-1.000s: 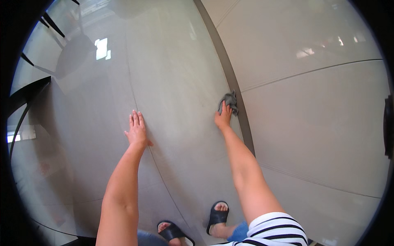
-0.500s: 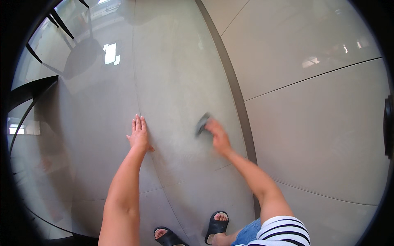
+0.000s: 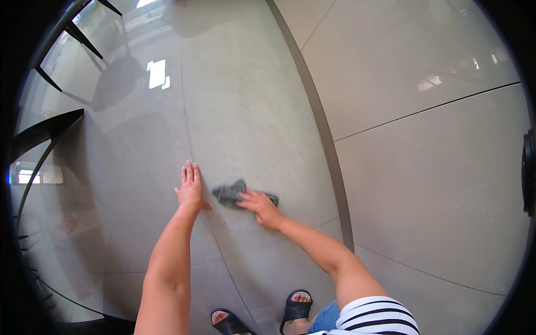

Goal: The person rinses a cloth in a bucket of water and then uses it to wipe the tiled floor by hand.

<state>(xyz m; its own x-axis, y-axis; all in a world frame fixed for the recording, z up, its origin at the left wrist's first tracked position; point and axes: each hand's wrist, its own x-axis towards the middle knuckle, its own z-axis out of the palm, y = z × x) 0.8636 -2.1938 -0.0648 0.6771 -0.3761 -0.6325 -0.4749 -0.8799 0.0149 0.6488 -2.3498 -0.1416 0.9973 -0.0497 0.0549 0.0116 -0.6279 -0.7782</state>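
Observation:
My left hand [image 3: 191, 187] lies flat on the glossy grey tiled floor [image 3: 251, 111], fingers stretched forward and thumb out to the right. It holds nothing. To its right, my right hand [image 3: 261, 207] presses a dark grey cloth [image 3: 226, 195] against the tiles, with its fingers over the middle of the cloth. The cloth is crumpled and slightly blurred; one part sticks out to the left toward my left hand, another shows to the right of the knuckles. The palm side of the right hand is hidden.
A dark strip [image 3: 312, 95] runs along the floor's right side, beside large beige panels [image 3: 424, 167]. Black furniture legs [image 3: 84, 40] stand at the upper left, and a curved black base [image 3: 50, 125] at the left. My black sandals [image 3: 296, 310] are at the bottom.
My right hand has swept the cloth left and nearer to me, and the cloth now spreads wider under it. The left hand stays planted on the floor.

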